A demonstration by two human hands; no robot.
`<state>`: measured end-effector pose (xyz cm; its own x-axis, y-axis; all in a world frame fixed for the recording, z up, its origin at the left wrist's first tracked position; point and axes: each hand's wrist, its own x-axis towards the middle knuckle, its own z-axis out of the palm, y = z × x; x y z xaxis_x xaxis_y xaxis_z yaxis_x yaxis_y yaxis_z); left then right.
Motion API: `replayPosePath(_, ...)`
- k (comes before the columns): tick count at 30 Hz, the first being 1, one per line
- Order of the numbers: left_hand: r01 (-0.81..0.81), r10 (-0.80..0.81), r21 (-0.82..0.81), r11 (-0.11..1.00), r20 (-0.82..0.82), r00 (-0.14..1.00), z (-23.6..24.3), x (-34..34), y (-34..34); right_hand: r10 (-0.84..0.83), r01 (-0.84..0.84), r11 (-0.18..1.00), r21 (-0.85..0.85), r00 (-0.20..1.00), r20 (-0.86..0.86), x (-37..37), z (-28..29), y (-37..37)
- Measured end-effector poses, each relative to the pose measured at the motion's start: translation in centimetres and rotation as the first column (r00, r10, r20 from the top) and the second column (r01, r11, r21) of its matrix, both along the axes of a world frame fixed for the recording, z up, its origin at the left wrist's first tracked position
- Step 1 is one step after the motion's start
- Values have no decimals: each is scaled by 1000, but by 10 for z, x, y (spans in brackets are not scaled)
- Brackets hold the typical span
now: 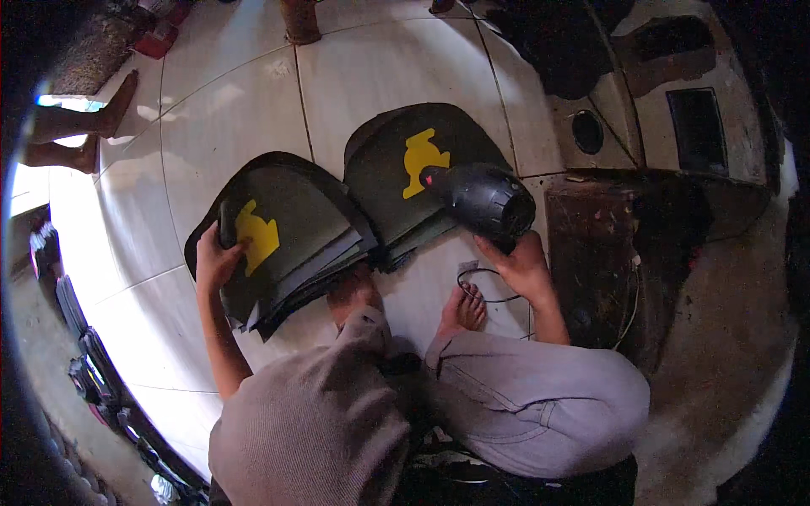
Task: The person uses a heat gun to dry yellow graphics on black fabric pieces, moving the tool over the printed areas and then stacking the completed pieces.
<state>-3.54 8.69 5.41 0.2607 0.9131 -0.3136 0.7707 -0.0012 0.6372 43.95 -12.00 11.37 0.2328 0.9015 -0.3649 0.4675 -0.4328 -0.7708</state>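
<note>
Two stacks of dark, rounded fabric-like panels lie side by side on the tiled floor. On the left stack [308,198] the top panel bears a yellow cut-out shape [257,239]. My left hand [217,260] pinches that panel's left edge, its thumb on top beside the yellow shape. A similar yellow shape [422,160] marks the top of the right stack [375,152]. My right hand [525,270] grips a black hair dryer [488,202], which hangs over the right stack with its nozzle toward the yellow shape. The dryer's handle is mostly hidden.
A dark cord [494,271] loops near my bare foot [464,310]. Right of me stand a worn brown box [582,219] and a pale cabinet [666,76]. Another person's bare feet [89,135] show at the far left, above a row of dark items [97,363].
</note>
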Motion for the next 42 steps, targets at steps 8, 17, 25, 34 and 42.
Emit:
replayPosePath(8, 31, 33, -256, 966, 242, 970, 3, -6, 3, -36, 35, 996, 83, 999, 7, -4, -3, -1)
replayPosePath(17, 24, 91, -316, 948, 346, 934, 4, 3, -5, -55, 55, 998, -2, 998, -14, -5, -9, 1)
replayPosePath(25, -5, 113, -340, 940, 299, 948, -1, 32, -5, -67, 67, 997, 35, 998, 7, -6, -9, -7)
replayPosePath(34, -52, 174, -361, 931, 313, 934, -10, 36, -11, -54, 53, 998, 19, 998, 23, -12, 5, 1)
replayPosePath(42, -66, 193, -428, 901, 260, 946, -11, 30, -11, -64, 66, 996, 63, 998, -27, -10, 1, -1)
